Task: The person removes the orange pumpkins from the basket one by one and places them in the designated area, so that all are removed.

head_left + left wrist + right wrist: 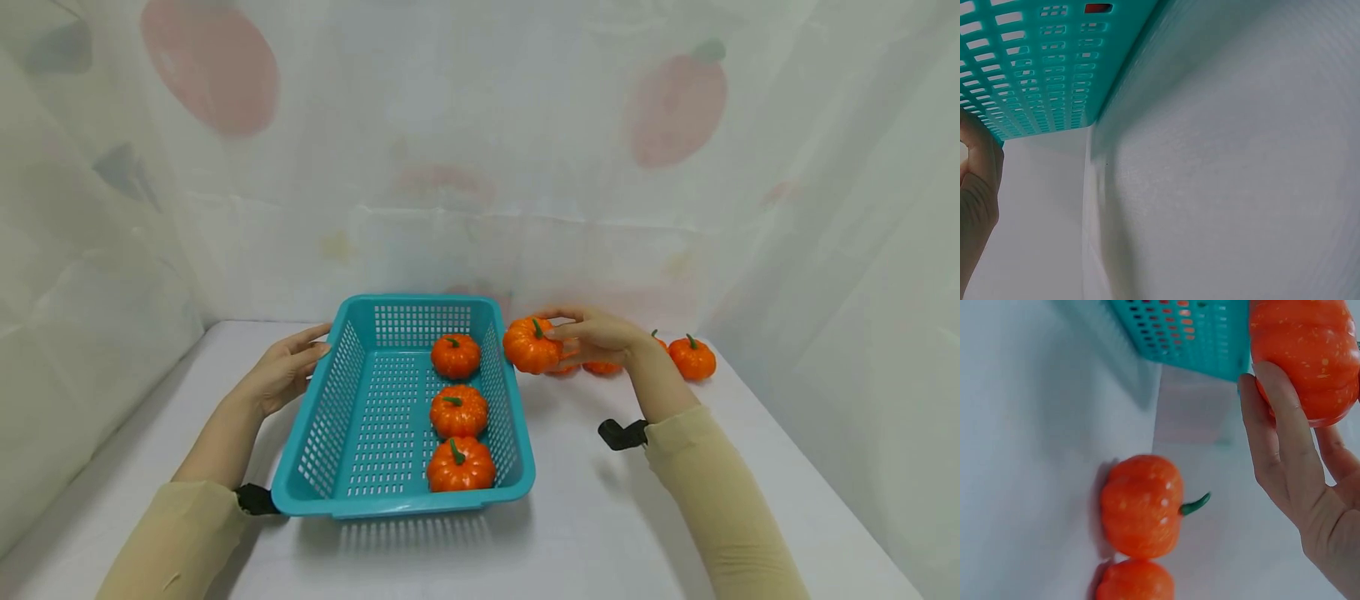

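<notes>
My right hand (596,332) holds a small orange pumpkin (531,346) with a green stem, raised beside the right rim of a turquoise plastic basket (405,507). In the right wrist view, the fingers (1291,419) and thumb lie against the lower part of this pumpkin (1307,356). At the basket's left side, my left hand (281,367) grips the rim; in the left wrist view its fingertips are hidden. Three orange pumpkins stand in a column along the basket's right side: one far (455,357), one middle (459,411), one near (461,465).
More pumpkins lie on the white table (592,517) to the right, some partly hidden behind my right hand; one (692,358) sits at the far right. White sheeting with faded fruit prints (480,167) encloses the back and sides.
</notes>
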Available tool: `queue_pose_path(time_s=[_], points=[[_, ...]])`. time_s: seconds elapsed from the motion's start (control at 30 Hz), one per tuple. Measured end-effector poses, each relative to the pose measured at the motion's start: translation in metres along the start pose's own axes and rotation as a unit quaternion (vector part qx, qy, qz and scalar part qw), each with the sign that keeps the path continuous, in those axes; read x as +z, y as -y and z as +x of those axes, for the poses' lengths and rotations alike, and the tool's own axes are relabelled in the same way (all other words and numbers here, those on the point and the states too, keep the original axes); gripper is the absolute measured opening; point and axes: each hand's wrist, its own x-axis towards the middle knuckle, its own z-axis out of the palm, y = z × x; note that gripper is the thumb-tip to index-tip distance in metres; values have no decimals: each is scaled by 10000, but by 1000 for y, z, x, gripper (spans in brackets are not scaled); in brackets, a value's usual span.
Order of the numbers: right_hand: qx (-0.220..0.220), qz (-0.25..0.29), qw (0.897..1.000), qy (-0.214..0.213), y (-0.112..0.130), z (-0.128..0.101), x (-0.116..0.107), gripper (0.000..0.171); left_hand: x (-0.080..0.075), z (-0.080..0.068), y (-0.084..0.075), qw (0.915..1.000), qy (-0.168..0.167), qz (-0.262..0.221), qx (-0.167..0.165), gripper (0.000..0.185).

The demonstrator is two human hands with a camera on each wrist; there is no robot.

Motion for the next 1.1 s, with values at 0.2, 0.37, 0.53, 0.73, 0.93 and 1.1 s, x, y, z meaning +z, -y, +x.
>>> queue_pose_path(time_s=[0.2, 0.37, 0.53, 0.73, 0.93, 1.1], points=[[215, 258, 9994, -39, -13, -6, -11, 46, 0, 0, -1, 10000, -16, -9, -41, 67], [412, 379, 9984, -69, -22, -12, -18, 46, 0, 1, 0, 10000, -49, -23, -48, 67], [614, 243, 9978, -32, -35, -17, -23, 46, -1, 1, 1, 10000, -41, -46, -41, 67], [994, 109, 9947, -252, -50, -21, -29, 51, -1, 1, 2, 9999, -61, 79, -30, 67], [1188, 31, 9923, -340, -62, -22, -35, 48, -1, 2, 2, 9999, -76, 79, -62, 69], [1327, -41, 9905, -350, -69, -22, -39, 51, -1, 3, 2, 9999, -100, 72, -71, 68]])
